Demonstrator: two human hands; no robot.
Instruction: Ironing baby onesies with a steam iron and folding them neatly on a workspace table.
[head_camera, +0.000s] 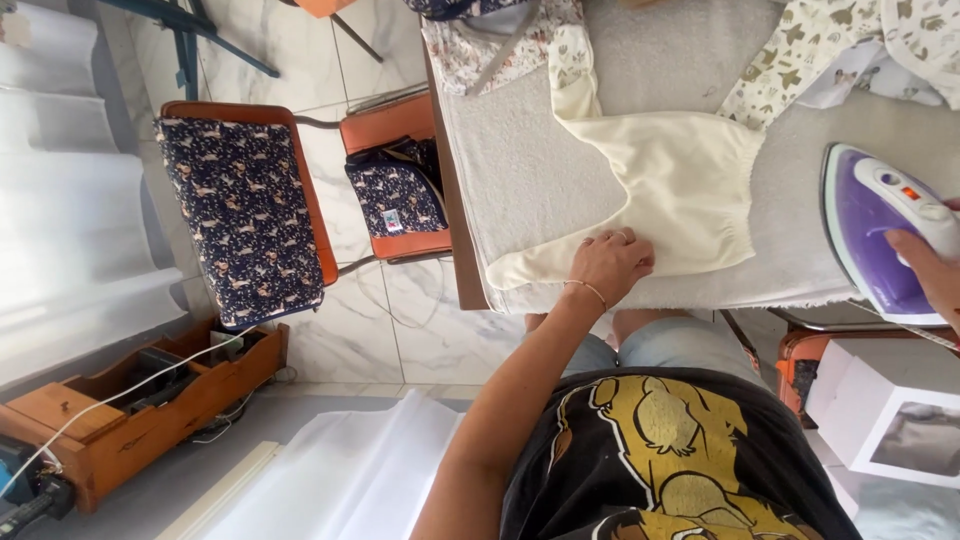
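A pale yellow pair of small trousers (672, 190) lies flat on a grey towel-covered table (520, 180). My left hand (610, 262) presses down on the near leg of the trousers, fingers together and flat, with a thin bracelet at the wrist. At the right edge of the view, my right hand (925, 272) grips the handle of a purple and white iron (872, 225), which rests on the towel to the right of the trousers.
Patterned baby clothes (850, 45) lie at the far right of the table and more (480, 40) at the far left. A chair with dark patterned cushions (245, 215) stands left of the table. A wooden box (140, 415) with cables and a white box (885, 415) sit on the floor.
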